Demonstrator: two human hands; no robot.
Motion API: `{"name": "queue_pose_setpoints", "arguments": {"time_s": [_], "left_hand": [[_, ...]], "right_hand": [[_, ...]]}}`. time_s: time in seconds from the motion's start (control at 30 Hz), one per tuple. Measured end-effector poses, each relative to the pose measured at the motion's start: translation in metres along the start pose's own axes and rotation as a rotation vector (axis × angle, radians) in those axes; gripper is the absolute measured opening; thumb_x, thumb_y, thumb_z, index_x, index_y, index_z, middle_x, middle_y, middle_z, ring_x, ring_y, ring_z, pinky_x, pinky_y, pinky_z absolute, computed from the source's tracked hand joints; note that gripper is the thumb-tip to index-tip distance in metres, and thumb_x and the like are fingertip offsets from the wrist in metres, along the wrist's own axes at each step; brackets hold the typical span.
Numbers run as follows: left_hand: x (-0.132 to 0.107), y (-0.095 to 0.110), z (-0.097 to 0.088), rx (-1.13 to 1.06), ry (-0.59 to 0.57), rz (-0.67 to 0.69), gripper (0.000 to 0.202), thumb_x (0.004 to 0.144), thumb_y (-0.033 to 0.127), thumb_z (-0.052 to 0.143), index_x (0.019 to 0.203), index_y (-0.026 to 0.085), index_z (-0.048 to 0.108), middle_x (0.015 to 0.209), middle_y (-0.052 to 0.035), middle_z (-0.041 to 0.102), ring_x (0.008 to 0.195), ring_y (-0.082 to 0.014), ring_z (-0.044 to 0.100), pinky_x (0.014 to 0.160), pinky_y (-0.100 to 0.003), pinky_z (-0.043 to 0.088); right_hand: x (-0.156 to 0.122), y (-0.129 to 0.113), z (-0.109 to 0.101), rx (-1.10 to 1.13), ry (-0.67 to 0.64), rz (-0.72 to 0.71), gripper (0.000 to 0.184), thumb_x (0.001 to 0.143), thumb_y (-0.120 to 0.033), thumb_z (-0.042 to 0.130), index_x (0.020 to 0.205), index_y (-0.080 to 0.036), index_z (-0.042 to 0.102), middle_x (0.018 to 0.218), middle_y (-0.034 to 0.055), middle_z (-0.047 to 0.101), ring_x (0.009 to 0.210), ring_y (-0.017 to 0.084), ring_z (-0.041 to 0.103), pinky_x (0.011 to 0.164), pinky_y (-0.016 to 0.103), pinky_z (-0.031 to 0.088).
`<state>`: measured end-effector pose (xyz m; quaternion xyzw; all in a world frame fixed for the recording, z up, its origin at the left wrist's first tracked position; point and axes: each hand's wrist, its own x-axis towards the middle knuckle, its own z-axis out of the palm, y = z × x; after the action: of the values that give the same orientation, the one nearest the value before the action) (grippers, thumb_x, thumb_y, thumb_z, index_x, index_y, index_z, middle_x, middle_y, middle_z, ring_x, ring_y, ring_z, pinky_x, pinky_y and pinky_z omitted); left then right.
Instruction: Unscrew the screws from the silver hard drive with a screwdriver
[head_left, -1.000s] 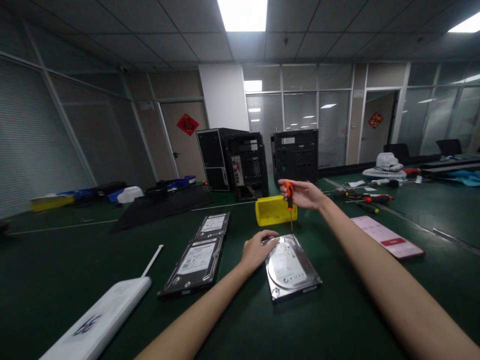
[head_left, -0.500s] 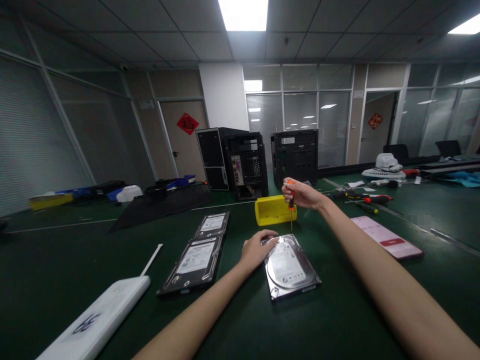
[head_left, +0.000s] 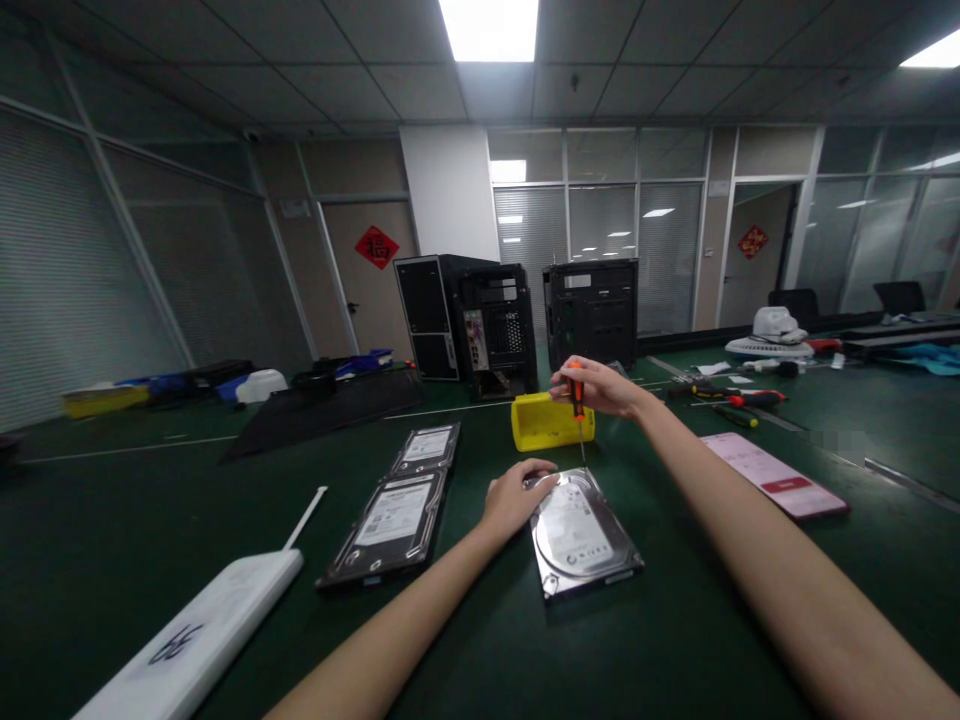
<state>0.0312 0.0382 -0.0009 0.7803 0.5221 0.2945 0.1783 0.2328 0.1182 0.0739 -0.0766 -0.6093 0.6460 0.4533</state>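
On the green tabletop, my half-curled left hand steadies the hard drive by its far-left corner, my closed right hand gripping a screwdriver tip-down at the drive's far edge.

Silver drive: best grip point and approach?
I'd pinch the silver drive by its two long side edges, towards the near end, from the near side: it lies flat, the left hand is on its far-left part, and the screwdriver stands at the far-right corner.
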Motion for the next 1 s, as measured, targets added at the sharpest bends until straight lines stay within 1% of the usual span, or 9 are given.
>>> {"name": "queue_pose_setpoints", "arguments": {"time_s": [0.1,0.23,0.3,0.37,0.47,0.7,0.83,0.9,1.0], "left_hand": [[0.0003,-0.0001,0.0002,-0.001,0.003,0.003,0.032,0.076,0.043,0.048,0.1,0.026,0.061,0.102,0.0012,0.064,0.098,-0.0188,0.056,0.081,-0.025,0.042],[0.0005,0.0004,-0.0001,-0.002,0.004,0.005,0.032,0.076,0.043,0.048,0.099,0.025,0.061,0.102,0.001,0.064,0.097,-0.0187,0.056,0.081,-0.025,0.042],[0.0003,0.0008,-0.0005,-0.001,0.004,0.004,0.032,0.076,0.042,0.048,0.099,0.025,0.061,0.102,0.0009,0.064,0.098,-0.0185,0.056,0.081,-0.024,0.042],[0.0,0.0011,-0.0008,0.0,0.001,0.004,0.032,0.076,0.043,0.048,0.099,0.025,0.061,0.102,0.0011,0.064,0.097,-0.0182,0.056,0.081,-0.024,0.042],[-0.0003,0.001,-0.0005,0.0,0.001,0.005,0.032,0.076,0.043,0.048,0.099,0.026,0.061,0.101,0.0015,0.064,0.097,-0.0179,0.057,0.08,-0.024,0.042],[0.0013,-0.001,0.0012,0.006,0.01,0.01,0.032,0.076,0.043,0.049,0.099,0.026,0.061,0.101,0.0014,0.064,0.096,-0.0174,0.057,0.08,-0.023,0.042],[0.0018,-0.0021,0.0008,0.004,0.008,0.017,0.032,0.076,0.043,0.048,0.099,0.025,0.061,0.101,0.0016,0.064,0.095,-0.017,0.057,0.08,-0.022,0.042],[0.002,-0.0023,0.0006,0.001,0.006,0.022,0.032,0.076,0.043,0.048,0.099,0.025,0.061,0.101,0.0017,0.064,0.095,-0.0168,0.057,0.08,-0.022,0.042],[0.0022,-0.0025,0.0005,-0.006,0.005,0.028,0.032,0.076,0.043,0.048,0.099,0.026,0.061,0.101,0.002,0.064,0.095,-0.0167,0.057,0.08,-0.022,0.042]], "right_hand": [[-0.0009,0.002,-0.0038,-0.03,0.044,-0.015,0.016,0.071,-0.02,0.063,0.076,-0.018,0.047,0.07,-0.0026,0.057,0.063,0.01,0.057,0.075,0.033,0.044],[-0.0024,0.0013,-0.0043,0.018,0.008,0.031,0.011,0.076,-0.026,0.057,0.079,-0.019,0.048,0.056,-0.0082,0.044,0.046,0.004,0.042,0.068,0.028,0.044],[-0.0037,-0.0008,-0.0023,0.053,-0.026,0.054,0.014,0.081,-0.033,0.05,0.084,-0.02,0.051,0.057,-0.0066,0.043,0.047,0.005,0.041,0.065,0.027,0.043],[-0.0048,-0.0031,0.0,0.094,-0.069,0.081,0.025,0.084,-0.039,0.04,0.09,-0.018,0.052,0.062,-0.0034,0.046,0.053,0.008,0.045,0.064,0.027,0.043],[-0.0046,-0.004,0.002,0.142,-0.105,0.112,0.029,0.086,-0.037,0.034,0.093,-0.017,0.053,0.068,-0.0004,0.049,0.06,0.01,0.049,0.065,0.028,0.043],[-0.0013,0.003,-0.0014,0.12,0.038,0.084,0.013,0.079,-0.03,0.052,0.084,-0.018,0.052,0.076,0.0,0.057,0.067,0.011,0.055,0.069,0.03,0.044],[-0.0035,0.0027,-0.0016,0.104,0.074,0.04,0.019,0.07,-0.023,0.063,0.08,-0.019,0.047,0.077,-0.0015,0.058,0.068,0.011,0.056,0.068,0.028,0.044],[-0.0038,0.0021,-0.0017,0.099,0.053,0.051,0.02,0.07,-0.023,0.063,0.078,-0.02,0.045,0.066,-0.0049,0.054,0.055,0.007,0.051,0.062,0.025,0.042],[-0.0033,0.001,-0.0021,0.114,0.012,0.06,0.014,0.076,-0.027,0.058,0.079,-0.02,0.046,0.053,-0.0088,0.041,0.041,0.003,0.035,0.054,0.021,0.039]]}}
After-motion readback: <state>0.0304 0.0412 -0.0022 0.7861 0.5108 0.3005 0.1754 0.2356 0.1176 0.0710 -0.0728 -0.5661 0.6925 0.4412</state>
